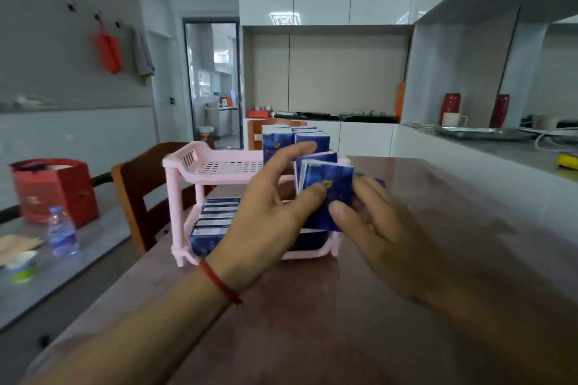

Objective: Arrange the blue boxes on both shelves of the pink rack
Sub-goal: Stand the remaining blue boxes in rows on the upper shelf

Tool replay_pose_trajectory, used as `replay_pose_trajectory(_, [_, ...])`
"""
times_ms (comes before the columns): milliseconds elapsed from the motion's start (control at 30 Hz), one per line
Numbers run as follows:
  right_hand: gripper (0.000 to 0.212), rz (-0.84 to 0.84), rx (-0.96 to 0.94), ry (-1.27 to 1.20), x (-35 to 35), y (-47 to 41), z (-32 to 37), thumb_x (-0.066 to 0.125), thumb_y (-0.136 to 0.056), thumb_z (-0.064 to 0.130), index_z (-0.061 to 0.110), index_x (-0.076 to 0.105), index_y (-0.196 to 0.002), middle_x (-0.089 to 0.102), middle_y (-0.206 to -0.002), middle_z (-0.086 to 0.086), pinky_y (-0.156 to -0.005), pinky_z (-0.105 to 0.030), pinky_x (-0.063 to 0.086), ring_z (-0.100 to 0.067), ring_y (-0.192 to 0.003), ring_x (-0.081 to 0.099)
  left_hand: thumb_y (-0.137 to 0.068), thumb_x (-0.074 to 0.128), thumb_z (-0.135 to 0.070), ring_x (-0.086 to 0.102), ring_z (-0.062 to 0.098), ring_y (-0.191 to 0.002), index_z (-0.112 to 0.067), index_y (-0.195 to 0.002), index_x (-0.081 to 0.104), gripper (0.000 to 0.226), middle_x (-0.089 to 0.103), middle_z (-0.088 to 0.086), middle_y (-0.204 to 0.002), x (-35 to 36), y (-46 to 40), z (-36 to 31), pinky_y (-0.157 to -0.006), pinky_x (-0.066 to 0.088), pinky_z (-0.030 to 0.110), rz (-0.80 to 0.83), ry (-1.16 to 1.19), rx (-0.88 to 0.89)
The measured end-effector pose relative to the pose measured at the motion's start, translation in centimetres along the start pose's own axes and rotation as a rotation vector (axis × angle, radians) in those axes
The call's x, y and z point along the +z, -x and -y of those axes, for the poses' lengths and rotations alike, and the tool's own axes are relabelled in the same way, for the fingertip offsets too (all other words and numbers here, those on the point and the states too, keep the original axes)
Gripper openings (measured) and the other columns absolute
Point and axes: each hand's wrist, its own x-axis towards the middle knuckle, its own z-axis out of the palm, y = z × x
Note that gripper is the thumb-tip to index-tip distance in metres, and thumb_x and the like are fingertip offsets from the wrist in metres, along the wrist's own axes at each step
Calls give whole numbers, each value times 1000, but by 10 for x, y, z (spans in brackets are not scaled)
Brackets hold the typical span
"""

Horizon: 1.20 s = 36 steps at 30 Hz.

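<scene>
Head view: two blue boxes [325,194] were pinched upright between the left hand [269,216] and right hand [375,222], just before the pink rack [187,166], presumably squared for shelving. Further boxes stood on both shelves; upper-left space remained.

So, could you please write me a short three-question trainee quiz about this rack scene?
1. True or false: the rack's top shelf holds no boxes.
2. Which hand wears the red bracelet? A) left B) right
3. What do both hands hold in front of the rack?

Key:
1. False: boxes stand at its right end.
2. A, the left hand.
3. Blue boxes, with the right hand's fingers on them.
</scene>
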Motion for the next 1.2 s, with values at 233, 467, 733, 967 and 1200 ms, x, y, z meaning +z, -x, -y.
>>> replay_pose_trajectory(233, [32, -378, -163, 263, 3, -84, -13, 46, -90, 28, 18, 59, -117, 57, -117, 6, -84, -13, 46, -2, -102, 51, -96, 62, -9, 64, 19, -117, -28, -133, 59, 41, 63, 4, -130, -75, -60, -18, -78, 60, 25, -76, -240, -23])
replay_pose_trajectory(467, [46, -304, -107, 308, 22, -108, -65, 46, -90, 36, 26, 52, -134, 50, -141, 1, -104, -48, 46, -13, -127, 44, -96, 62, -9, 68, 22, -105, -19, -132, 54, 38, 67, 8, -117, -78, -96, -4, -69, 59, 18, -36, -377, -123])
replay_pose_trajectory(733, [46, -366, -165, 275, 28, -107, -82, 56, -97, 20, 21, 47, -142, 48, -143, -3, -100, -17, 39, -4, -123, 44, -94, 64, -7, 64, 22, -107, -20, -131, 52, 41, 61, 6, -122, -83, -105, 11, -73, 62, 25, 21, -514, -201])
replay_pose_trajectory(967, [46, -386, -183, 251, 30, -106, -85, 56, -97, 21, 22, 48, -143, 49, -139, -6, -92, -17, 44, -7, -119, 47, -99, 57, -9, 64, 22, -103, -18, -131, 53, 34, 59, 11, -117, -85, -109, 7, -77, 61, 28, 93, -519, -266])
replay_pose_trajectory(1200, [52, -393, -154, 229, 31, -105, -82, 46, -92, 35, 18, 49, -141, 51, -137, -8, -91, -26, 51, -12, -118, 51, -99, 54, -3, 63, 21, -104, -18, -127, 45, 33, 58, 6, -119, -86, -110, 3, -72, 61, 25, 192, -584, -333])
